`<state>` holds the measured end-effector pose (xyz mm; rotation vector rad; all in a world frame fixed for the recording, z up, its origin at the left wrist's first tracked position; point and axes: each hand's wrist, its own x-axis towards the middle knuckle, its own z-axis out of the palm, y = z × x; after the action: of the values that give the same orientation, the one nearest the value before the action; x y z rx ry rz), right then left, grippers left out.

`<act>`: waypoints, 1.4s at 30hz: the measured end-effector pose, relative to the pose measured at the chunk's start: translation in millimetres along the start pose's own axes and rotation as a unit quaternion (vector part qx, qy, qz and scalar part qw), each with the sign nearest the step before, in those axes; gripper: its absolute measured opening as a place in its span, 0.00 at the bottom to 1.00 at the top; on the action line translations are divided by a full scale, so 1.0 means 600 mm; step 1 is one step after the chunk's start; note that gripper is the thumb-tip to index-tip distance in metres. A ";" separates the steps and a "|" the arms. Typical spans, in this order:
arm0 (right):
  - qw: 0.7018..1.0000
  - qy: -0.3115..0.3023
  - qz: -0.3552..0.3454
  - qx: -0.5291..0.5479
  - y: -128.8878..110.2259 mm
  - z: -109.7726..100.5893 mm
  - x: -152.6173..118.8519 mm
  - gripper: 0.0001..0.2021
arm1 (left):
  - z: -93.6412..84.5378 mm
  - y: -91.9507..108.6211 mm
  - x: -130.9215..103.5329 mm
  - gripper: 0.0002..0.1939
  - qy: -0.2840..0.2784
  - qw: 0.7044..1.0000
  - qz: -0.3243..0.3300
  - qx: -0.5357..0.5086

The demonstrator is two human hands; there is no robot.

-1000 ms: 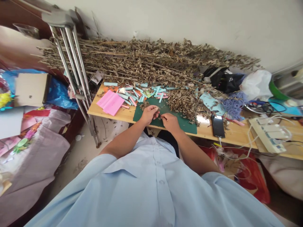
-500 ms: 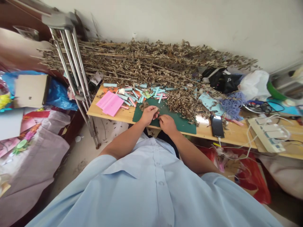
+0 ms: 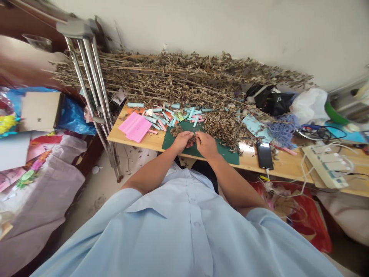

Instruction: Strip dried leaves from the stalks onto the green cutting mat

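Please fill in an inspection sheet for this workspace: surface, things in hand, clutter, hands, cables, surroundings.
Surface: wooden table bearing a green mat.
Things at the hands: heap of dried leaves, partly on the mat; small brown clump beyond the left hand.
Clutter: blue and pink paper rolls, pink sheets, phone, purple yarn.
Hands: left and right hand over the mat, fingertips close together; anything between them is too small to identify.
Cables: white cable at the phone's near end; others at a power strip.
Surroundings: dried stalks along the wall; metal crutches at the table's left.
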<state>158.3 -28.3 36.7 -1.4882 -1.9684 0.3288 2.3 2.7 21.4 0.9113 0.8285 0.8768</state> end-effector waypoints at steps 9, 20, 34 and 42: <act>0.992 0.026 0.060 0.110 0.001 -0.002 0.004 0.15 | 0.003 0.000 -0.001 0.11 0.020 1.000 -0.008 0.011; 0.970 0.035 0.166 0.173 -0.002 0.006 0.009 0.08 | 0.010 0.001 -0.003 0.09 0.045 0.999 0.005 0.028; 0.994 0.056 0.065 -0.061 -0.022 0.012 0.004 0.10 | 0.009 -0.017 0.007 0.10 0.073 0.979 0.085 0.168; 0.980 0.102 0.145 0.085 -0.015 0.025 -0.005 0.09 | 0.014 -0.014 0.003 0.09 0.070 0.982 0.073 0.159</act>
<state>142.7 -31.4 29.3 -1.6266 -1.5255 0.4382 12.5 -0.9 16.5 1.2114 1.0546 0.9596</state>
